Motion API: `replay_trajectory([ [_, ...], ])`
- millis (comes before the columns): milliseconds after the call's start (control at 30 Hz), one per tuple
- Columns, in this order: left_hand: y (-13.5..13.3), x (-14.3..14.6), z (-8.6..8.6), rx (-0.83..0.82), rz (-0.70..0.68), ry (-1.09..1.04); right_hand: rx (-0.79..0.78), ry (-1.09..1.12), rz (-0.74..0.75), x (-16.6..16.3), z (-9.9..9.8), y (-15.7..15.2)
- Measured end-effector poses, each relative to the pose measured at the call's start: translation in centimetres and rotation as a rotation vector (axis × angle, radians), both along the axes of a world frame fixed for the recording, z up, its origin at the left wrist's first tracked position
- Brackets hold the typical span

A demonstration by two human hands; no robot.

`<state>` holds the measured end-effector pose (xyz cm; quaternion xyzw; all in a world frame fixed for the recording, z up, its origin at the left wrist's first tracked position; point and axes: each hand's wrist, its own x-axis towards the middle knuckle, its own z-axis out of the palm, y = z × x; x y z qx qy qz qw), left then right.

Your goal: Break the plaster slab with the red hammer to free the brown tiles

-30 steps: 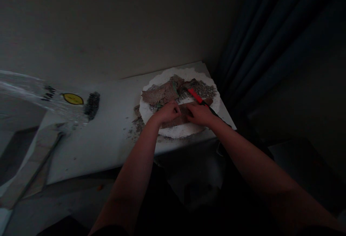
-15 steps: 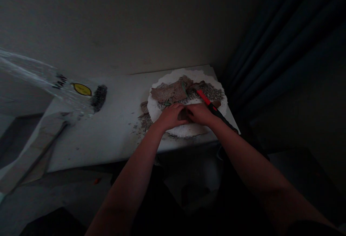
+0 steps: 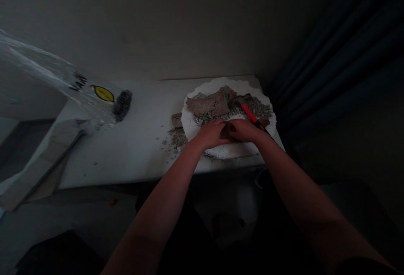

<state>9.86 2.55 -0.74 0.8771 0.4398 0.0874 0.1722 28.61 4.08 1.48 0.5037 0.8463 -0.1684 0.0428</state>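
Over the front part of a round white slab [image 3: 227,152] with a ragged edge, my two hands are close together. My left hand [image 3: 212,134] and my right hand [image 3: 243,130] are both closed on a small brown piece [image 3: 225,133], mostly covered by fingers; its material is too dark to make out. Behind them on the slab lie a rough, pitted brown slab piece [image 3: 206,105] and grey-brown gravel [image 3: 262,109]. A red-and-black handled tool [image 3: 248,112] slants beside my right hand, its lower end hidden behind that forearm.
The white table [image 3: 135,153] carries loose crumbs and brown chunks [image 3: 177,136] left of the slab. Farther left, a clear plastic bag [image 3: 72,79] with a yellow label holds dark gravel [image 3: 122,105]. Flat cardboard-like pieces [image 3: 53,153] lie at the left edge. A dark curtain [image 3: 344,60] hangs right.
The view has shifted, so the table, slab and hands appear farther right. Both hands stay together on the brown piece, with only a slight change in the fingers.
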Motion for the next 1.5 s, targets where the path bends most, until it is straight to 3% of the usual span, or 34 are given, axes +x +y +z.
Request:
replay_trajectory([
  [400,0.3,0.0,-0.7,0.001,-0.010,-0.002,0.002,-0.097,0.005,-0.4,0.2,-0.1],
  [800,-0.1,0.3,0.5,-0.028,0.009,0.017,0.023,-0.072,-0.049,-0.7,-0.1,-0.1],
  [1500,-0.1,0.2,0.1,-0.027,0.004,0.012,-0.008,-0.066,-0.042,-0.4,0.1,0.0],
])
